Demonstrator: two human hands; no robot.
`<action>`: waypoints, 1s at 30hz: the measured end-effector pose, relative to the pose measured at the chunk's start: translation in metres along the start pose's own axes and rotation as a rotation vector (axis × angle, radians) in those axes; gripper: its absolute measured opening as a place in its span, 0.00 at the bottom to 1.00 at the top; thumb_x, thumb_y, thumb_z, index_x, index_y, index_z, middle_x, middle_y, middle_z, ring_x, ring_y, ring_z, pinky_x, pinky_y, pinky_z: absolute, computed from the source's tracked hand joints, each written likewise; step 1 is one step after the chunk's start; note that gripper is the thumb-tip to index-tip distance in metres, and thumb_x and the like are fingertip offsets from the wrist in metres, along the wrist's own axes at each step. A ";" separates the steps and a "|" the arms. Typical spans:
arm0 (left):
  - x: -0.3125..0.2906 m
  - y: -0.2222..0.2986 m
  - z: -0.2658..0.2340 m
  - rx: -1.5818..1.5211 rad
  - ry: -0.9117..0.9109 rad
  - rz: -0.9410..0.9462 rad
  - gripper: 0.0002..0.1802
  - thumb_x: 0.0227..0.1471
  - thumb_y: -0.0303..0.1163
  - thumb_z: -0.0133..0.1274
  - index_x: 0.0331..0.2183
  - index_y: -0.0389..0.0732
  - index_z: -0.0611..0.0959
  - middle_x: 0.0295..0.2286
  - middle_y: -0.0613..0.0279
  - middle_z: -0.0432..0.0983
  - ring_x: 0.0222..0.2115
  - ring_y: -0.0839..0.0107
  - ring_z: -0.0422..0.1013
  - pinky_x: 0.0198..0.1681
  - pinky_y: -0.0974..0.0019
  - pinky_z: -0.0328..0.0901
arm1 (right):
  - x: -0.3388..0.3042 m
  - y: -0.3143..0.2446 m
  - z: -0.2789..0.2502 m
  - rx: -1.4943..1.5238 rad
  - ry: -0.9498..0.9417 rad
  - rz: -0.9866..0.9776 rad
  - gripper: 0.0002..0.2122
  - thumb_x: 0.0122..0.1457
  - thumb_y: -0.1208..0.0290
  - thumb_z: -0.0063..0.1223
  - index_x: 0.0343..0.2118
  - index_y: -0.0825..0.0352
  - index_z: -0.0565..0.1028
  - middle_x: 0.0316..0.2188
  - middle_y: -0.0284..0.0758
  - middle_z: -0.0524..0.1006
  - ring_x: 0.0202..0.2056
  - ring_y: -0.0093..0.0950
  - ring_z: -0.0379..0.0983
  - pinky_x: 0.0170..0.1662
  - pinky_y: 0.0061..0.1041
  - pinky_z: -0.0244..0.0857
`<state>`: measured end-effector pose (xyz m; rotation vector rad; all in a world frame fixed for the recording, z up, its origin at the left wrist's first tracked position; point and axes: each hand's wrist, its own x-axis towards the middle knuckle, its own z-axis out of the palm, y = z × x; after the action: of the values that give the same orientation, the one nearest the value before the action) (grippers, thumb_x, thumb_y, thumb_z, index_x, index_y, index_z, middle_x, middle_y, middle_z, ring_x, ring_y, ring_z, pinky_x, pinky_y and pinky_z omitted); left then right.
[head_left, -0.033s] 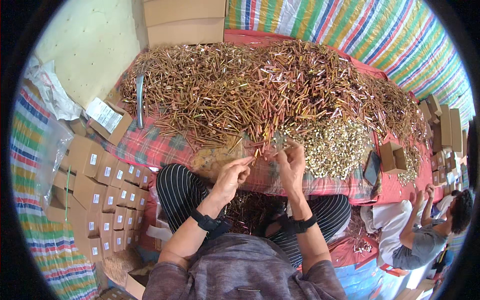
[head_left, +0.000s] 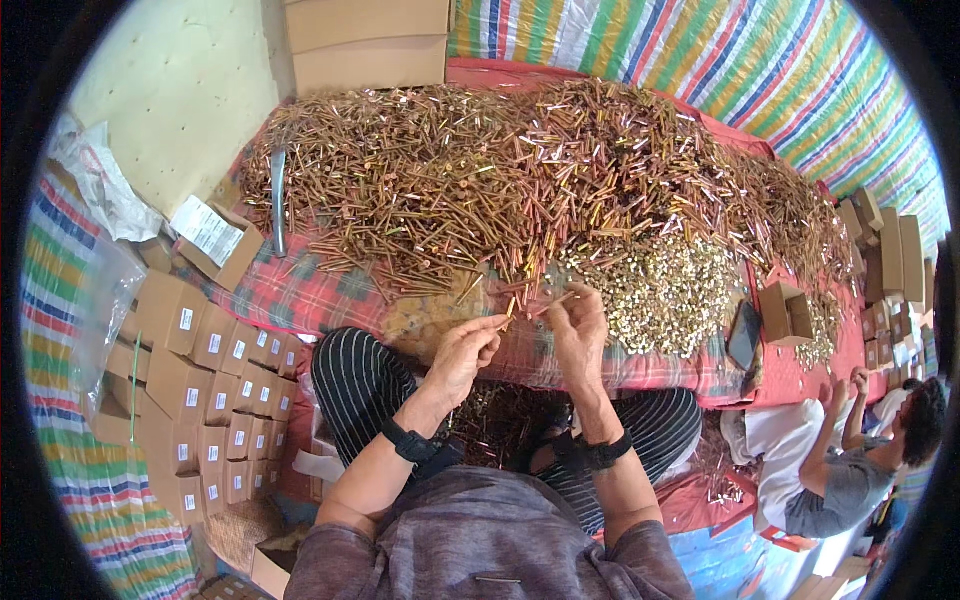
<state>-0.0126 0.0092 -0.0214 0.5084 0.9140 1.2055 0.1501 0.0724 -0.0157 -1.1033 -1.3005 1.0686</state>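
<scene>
My left hand (head_left: 465,357) is closed, thumb and forefinger pinching a thin gold-coloured metal rod (head_left: 512,306) that stands nearly upright. To its right, my right hand (head_left: 580,328) has its fingers pinched together, tips pointing toward the rod. What they grip is too small to make out. Both hands hover over the near edge of a red plaid cloth (head_left: 345,300). Just beyond them spreads a large heap of copper- and gold-coloured metal rods (head_left: 430,190). A pile of small shiny gold-coloured metal pieces (head_left: 665,300), perhaps nuts, lies right of my right hand.
A curved metal bar (head_left: 278,205) lies at the heap's left end. Stacked small labelled cartons (head_left: 205,390) stand at left. An open small box (head_left: 787,315) and a dark phone-like slab (head_left: 743,335) sit at right. Another person (head_left: 850,480) sits at far right.
My right hand has shifted slightly left, its fingers drawn in a little. My left hand stays nearly in place with the rod.
</scene>
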 end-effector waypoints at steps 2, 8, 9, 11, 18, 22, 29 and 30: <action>-0.002 -0.002 0.006 0.141 0.006 0.038 0.14 0.53 0.26 0.48 0.42 0.32 0.75 0.24 0.72 0.67 0.23 0.84 0.60 0.26 0.81 0.56 | -0.009 -0.010 0.007 0.203 -0.054 0.084 0.11 0.55 0.81 0.46 0.42 0.71 0.64 0.26 0.29 0.70 0.25 0.16 0.66 0.30 0.16 0.66; -0.007 0.008 0.019 0.328 0.039 0.233 0.09 0.49 0.26 0.54 0.35 0.35 0.78 0.25 0.70 0.73 0.26 0.85 0.65 0.30 0.80 0.59 | -0.028 -0.011 0.011 0.331 -0.096 0.184 0.13 0.54 0.82 0.48 0.42 0.70 0.65 0.28 0.28 0.69 0.26 0.15 0.65 0.30 0.14 0.62; -0.007 0.010 0.019 0.296 0.011 0.319 0.07 0.48 0.26 0.54 0.33 0.36 0.79 0.26 0.69 0.74 0.27 0.85 0.66 0.30 0.80 0.60 | -0.032 -0.010 0.012 0.322 -0.108 0.196 0.13 0.54 0.82 0.48 0.43 0.69 0.65 0.27 0.28 0.69 0.26 0.15 0.65 0.30 0.14 0.62; -0.009 0.014 0.020 0.283 0.038 0.235 0.06 0.48 0.26 0.54 0.31 0.36 0.79 0.26 0.69 0.74 0.27 0.85 0.66 0.30 0.80 0.60 | -0.038 -0.014 0.015 0.321 -0.139 0.186 0.13 0.55 0.82 0.48 0.43 0.68 0.65 0.27 0.27 0.68 0.26 0.14 0.64 0.30 0.13 0.61; -0.012 0.004 0.015 0.277 -0.023 0.155 0.12 0.52 0.27 0.49 0.39 0.33 0.77 0.23 0.73 0.68 0.25 0.86 0.63 0.27 0.82 0.58 | -0.032 -0.019 0.011 0.402 -0.004 0.182 0.12 0.56 0.82 0.47 0.43 0.68 0.64 0.27 0.28 0.70 0.26 0.16 0.66 0.31 0.14 0.63; -0.016 0.002 0.015 0.237 -0.079 0.142 0.18 0.54 0.29 0.47 0.46 0.32 0.74 0.22 0.75 0.64 0.22 0.86 0.58 0.23 0.82 0.54 | -0.033 -0.027 0.009 0.434 0.006 0.166 0.12 0.56 0.82 0.47 0.43 0.68 0.64 0.31 0.31 0.73 0.29 0.17 0.68 0.34 0.17 0.67; -0.019 0.005 0.025 0.353 -0.031 0.143 0.19 0.53 0.28 0.48 0.47 0.33 0.74 0.21 0.76 0.64 0.20 0.87 0.56 0.21 0.82 0.51 | -0.037 -0.016 0.008 0.357 -0.012 0.136 0.12 0.55 0.82 0.48 0.43 0.67 0.66 0.29 0.28 0.71 0.28 0.16 0.67 0.33 0.16 0.65; -0.019 0.006 0.025 0.379 -0.029 0.170 0.17 0.53 0.27 0.48 0.45 0.33 0.75 0.21 0.76 0.66 0.20 0.88 0.57 0.21 0.82 0.52 | -0.038 -0.015 0.008 0.353 -0.019 0.152 0.12 0.55 0.82 0.49 0.42 0.67 0.66 0.28 0.27 0.71 0.28 0.16 0.67 0.33 0.14 0.64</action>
<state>0.0032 -0.0037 0.0037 0.9194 1.0980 1.1763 0.1415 0.0322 -0.0073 -0.9347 -1.0047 1.3649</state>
